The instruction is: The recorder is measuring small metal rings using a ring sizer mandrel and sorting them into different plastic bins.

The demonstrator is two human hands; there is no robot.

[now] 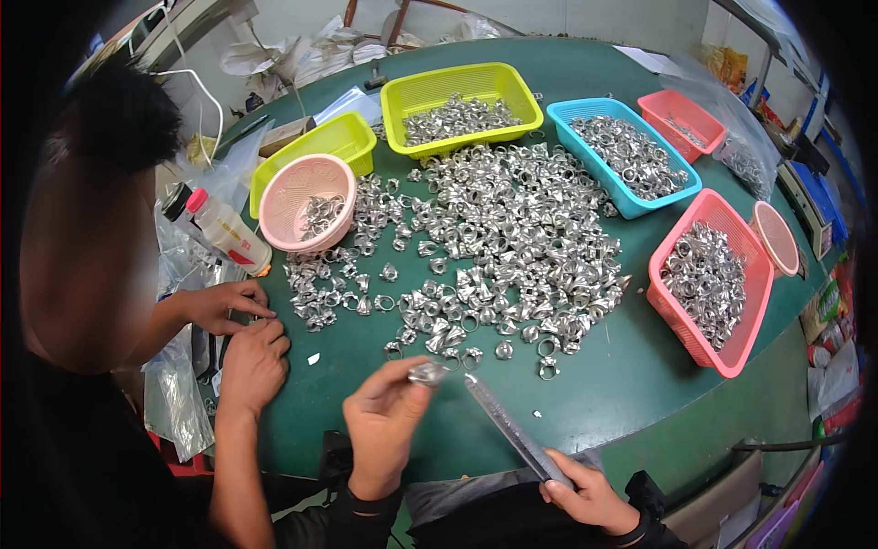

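In my left hand (384,425), a silver-coloured metal ring (427,373) is pinched between thumb and fingers, held up over the table's near side. My right hand (590,494) is wrapped round the lower end of a long, flat grey metal file (512,428). The file slants up to the left, and its tip stops just short of the ring, apart from it. Beyond both hands lies a large heap of similar silver rings (521,229), with several loose ones at its near edge.
Baskets holding rings stand round the green table (585,403): yellow-green (393,96), blue (631,212), a large pink one (681,320) and a round pale pink one (274,220). At the left sits a co-worker, hands (256,366) on the table edge, beside a white bottle (229,233).
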